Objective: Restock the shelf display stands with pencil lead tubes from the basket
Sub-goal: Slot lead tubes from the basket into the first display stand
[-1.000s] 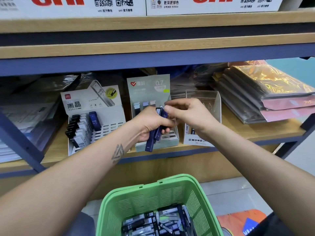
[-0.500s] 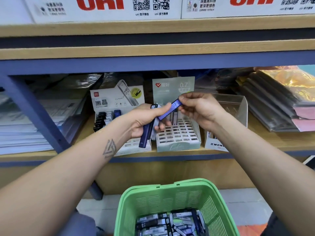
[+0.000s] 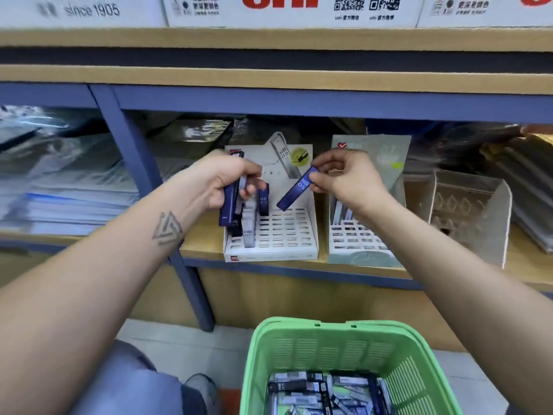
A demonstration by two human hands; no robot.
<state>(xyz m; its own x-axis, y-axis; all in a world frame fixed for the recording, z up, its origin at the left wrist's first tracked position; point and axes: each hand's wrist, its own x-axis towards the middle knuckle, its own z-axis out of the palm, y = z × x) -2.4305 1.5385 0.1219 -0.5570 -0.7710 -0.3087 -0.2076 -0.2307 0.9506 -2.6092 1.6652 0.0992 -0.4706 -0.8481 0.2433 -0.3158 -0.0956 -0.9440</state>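
Note:
My right hand point(image 3: 344, 178) pinches one blue lead tube point(image 3: 296, 189) by its upper end; the tube slants down-left above the slotted white display stand point(image 3: 287, 235). Gripped in my left hand point(image 3: 224, 181) is a small bunch of blue and grey tubes point(image 3: 230, 202), held over the stand's left side. A few tubes point(image 3: 248, 226) stand upright in the stand's left slots. The green basket point(image 3: 299, 348) at the bottom holds several more tubes point(image 3: 302, 387).
A pale green display stand point(image 3: 359, 238) sits right of the white one, with a clear acrylic holder point(image 3: 469, 211) further right. A blue shelf post point(image 3: 149, 187) rises to the left. Stacked plastic-wrapped goods point(image 3: 59, 181) fill the left bay. White boxes point(image 3: 284, 10) line the upper shelf.
The view has shifted left. Both hands moved from in front of the pale green stand to over the white stand; my right hand now holds its blue tube apart from the left hand's bunch.

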